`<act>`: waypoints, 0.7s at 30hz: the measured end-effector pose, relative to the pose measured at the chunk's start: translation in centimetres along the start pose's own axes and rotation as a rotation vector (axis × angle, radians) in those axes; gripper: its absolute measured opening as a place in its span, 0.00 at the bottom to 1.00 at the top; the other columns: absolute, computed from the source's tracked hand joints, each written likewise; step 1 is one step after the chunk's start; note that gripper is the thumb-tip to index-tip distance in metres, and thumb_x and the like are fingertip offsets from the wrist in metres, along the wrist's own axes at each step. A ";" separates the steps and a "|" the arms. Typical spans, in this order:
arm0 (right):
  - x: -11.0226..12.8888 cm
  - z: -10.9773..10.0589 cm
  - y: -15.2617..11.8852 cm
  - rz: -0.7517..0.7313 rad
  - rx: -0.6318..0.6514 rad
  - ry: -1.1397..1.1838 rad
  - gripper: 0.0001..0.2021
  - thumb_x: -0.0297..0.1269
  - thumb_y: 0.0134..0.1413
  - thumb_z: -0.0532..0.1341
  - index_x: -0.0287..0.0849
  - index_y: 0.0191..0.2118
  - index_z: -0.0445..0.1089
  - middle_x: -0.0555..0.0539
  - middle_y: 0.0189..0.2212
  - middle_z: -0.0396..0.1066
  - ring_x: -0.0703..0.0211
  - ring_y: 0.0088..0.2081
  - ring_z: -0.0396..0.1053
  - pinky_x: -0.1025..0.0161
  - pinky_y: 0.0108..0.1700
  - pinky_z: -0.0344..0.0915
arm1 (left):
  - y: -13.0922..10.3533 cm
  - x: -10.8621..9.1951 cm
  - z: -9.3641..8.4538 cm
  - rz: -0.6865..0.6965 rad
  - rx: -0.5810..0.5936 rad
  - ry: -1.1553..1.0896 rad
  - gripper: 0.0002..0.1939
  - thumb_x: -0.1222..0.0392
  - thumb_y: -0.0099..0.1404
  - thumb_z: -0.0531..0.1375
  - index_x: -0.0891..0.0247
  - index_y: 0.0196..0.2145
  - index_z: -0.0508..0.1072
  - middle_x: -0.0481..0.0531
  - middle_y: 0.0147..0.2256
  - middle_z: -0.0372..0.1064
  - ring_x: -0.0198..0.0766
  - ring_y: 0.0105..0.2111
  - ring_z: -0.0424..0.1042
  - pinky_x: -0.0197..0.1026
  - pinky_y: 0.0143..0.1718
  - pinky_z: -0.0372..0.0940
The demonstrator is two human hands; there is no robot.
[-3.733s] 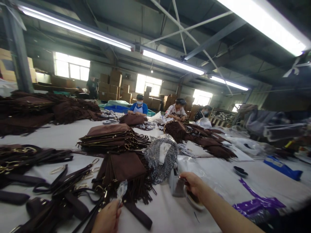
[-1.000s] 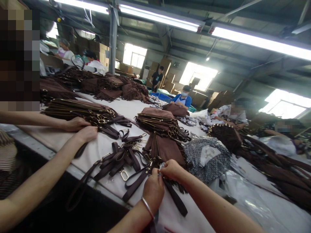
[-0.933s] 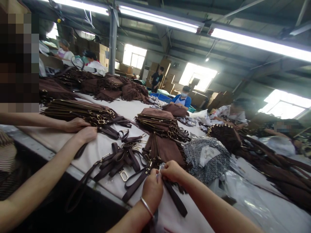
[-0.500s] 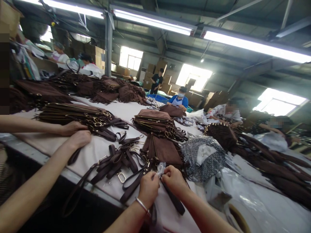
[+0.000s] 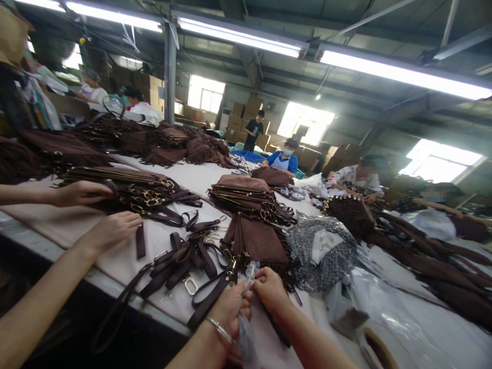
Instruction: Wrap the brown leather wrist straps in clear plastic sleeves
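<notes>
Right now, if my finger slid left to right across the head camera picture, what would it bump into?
A co-worker's bare nearer hand, a gold oval metal ring, the person's bare left hand, their bare right hand, a speckled grey heap, crumpled clear plastic sheeting.

On the table, bags lie beyond the left hand, straps left of it; right of the right hand lie a bundle, farther off, and a tape dispenser.
</notes>
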State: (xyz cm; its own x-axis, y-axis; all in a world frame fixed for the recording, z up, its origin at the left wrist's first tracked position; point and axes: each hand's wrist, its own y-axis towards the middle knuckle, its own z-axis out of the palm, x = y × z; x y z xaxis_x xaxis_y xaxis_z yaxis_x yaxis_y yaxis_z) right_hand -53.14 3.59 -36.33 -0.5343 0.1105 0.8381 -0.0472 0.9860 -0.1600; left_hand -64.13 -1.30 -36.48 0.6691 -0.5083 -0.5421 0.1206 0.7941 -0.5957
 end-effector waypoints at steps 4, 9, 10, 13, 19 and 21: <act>0.0 0.4 0.6 0.106 0.123 0.117 0.06 0.27 0.40 0.58 0.41 0.29 0.66 0.56 0.15 0.65 0.67 0.16 0.59 0.69 0.19 0.52 | -0.4 -0.2 0.4 -0.069 0.034 -0.055 0.11 0.56 0.64 0.56 0.63 0.26 0.63 0.37 0.16 0.51 0.21 0.11 0.41 0.26 0.13 0.38; -0.1 0.3 0.5 0.214 0.202 0.191 0.05 0.32 0.40 0.59 0.41 0.29 0.66 0.57 0.12 0.62 0.67 0.13 0.57 0.70 0.16 0.49 | -0.6 1.1 1.0 0.036 -0.001 -0.006 0.16 0.49 0.64 0.56 0.63 0.26 0.63 0.39 0.16 0.54 0.22 0.11 0.45 0.28 0.13 0.40; -0.2 0.2 0.2 0.220 0.197 0.201 0.05 0.33 0.40 0.59 0.41 0.28 0.65 0.57 0.12 0.61 0.67 0.12 0.57 0.70 0.15 0.49 | -0.6 1.5 1.1 0.110 -0.021 0.036 0.16 0.48 0.64 0.56 0.63 0.26 0.64 0.40 0.17 0.56 0.23 0.11 0.47 0.29 0.13 0.42; -0.4 -0.3 -0.8 0.223 0.193 0.245 0.07 0.39 0.45 0.60 0.42 0.27 0.64 0.55 0.14 0.63 0.66 0.14 0.59 0.70 0.16 0.51 | -0.3 2.8 1.2 0.308 -0.086 0.217 0.16 0.47 0.63 0.55 0.62 0.26 0.64 0.42 0.18 0.60 0.27 0.13 0.53 0.32 0.14 0.49; -0.8 -1.3 -2.5 0.201 0.274 0.578 0.20 0.50 0.36 0.70 0.38 0.24 0.66 0.56 0.13 0.62 0.70 0.15 0.57 0.71 0.18 0.50 | -1.5 3.5 0.9 0.619 -0.148 0.653 0.12 0.53 0.63 0.53 0.61 0.27 0.69 0.51 0.24 0.70 0.38 0.25 0.68 0.39 0.26 0.59; -0.7 -1.6 -2.5 0.240 0.257 0.687 0.20 0.47 0.32 0.73 0.38 0.25 0.66 0.55 0.16 0.64 0.69 0.18 0.60 0.71 0.21 0.55 | -2.1 3.1 0.6 0.659 -0.112 0.668 0.12 0.54 0.62 0.56 0.61 0.24 0.71 0.51 0.25 0.71 0.38 0.27 0.68 0.38 0.29 0.58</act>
State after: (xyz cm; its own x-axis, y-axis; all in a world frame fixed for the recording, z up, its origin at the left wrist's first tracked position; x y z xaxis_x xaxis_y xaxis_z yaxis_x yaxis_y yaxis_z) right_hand -51.27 1.21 -35.69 0.0854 0.4530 0.8874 -0.2355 0.8746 -0.4238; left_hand -61.88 -4.28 -36.54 0.0148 -0.0819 -0.9965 -0.2264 0.9705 -0.0831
